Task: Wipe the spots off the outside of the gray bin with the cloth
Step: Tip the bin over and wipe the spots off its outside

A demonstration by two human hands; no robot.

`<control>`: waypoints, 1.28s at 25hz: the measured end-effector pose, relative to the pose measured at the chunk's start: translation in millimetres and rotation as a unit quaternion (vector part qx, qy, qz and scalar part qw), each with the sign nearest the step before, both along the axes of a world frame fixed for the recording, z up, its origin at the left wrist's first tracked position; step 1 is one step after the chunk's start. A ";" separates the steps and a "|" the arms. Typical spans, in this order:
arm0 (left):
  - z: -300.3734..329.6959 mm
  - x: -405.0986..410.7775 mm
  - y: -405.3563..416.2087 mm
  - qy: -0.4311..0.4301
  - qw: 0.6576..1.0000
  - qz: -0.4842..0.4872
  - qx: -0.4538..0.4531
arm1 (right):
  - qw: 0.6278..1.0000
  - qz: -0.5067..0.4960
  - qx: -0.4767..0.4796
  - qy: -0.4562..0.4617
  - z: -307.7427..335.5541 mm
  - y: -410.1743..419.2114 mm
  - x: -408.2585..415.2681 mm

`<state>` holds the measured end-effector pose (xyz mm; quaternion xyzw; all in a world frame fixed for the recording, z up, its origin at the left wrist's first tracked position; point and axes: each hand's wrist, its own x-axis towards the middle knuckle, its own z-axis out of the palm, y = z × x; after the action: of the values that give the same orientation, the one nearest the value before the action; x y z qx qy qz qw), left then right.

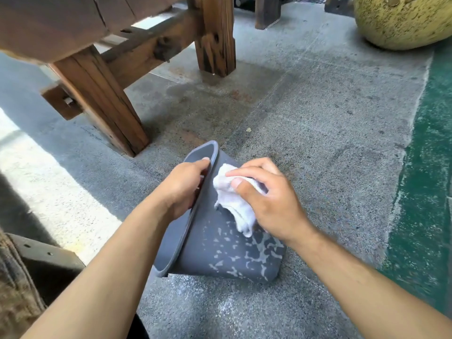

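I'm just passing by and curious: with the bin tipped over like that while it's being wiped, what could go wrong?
The gray bin lies on its side on the concrete floor, steadied only by the left hand gripping its rim, so a hard push might make it slide or roll. The right hand holds the white cloth bunched near the top, while most pale spots sit lower; those could be missed or merely smeared.

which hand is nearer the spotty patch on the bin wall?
Right. The right hand presses the cloth on the wall just above the spots. The left hand grips the bin rim, farther off.
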<state>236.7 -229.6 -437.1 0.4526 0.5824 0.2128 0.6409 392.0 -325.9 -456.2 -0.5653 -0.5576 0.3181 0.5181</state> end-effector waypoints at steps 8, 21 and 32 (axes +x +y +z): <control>2.4 -11.9 -0.8 0.011 0.999 -0.039 0.034 | 0.994 -0.034 -0.097 -0.042 -34.3 15.2 -20.8; -9.3 -36.4 9.5 -0.003 0.999 -0.012 0.037 | 0.971 -0.052 -0.157 -0.174 -52.0 17.4 -37.4; -10.2 -53.0 14.3 0.032 0.997 -0.030 0.057 | 0.862 -0.042 -0.396 -0.313 -108.8 -29.9 49.5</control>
<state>183.7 -215.3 -447.3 0.5122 0.5761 0.2118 0.6007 441.5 -355.8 -565.1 -0.8155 -0.4933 0.2965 0.0609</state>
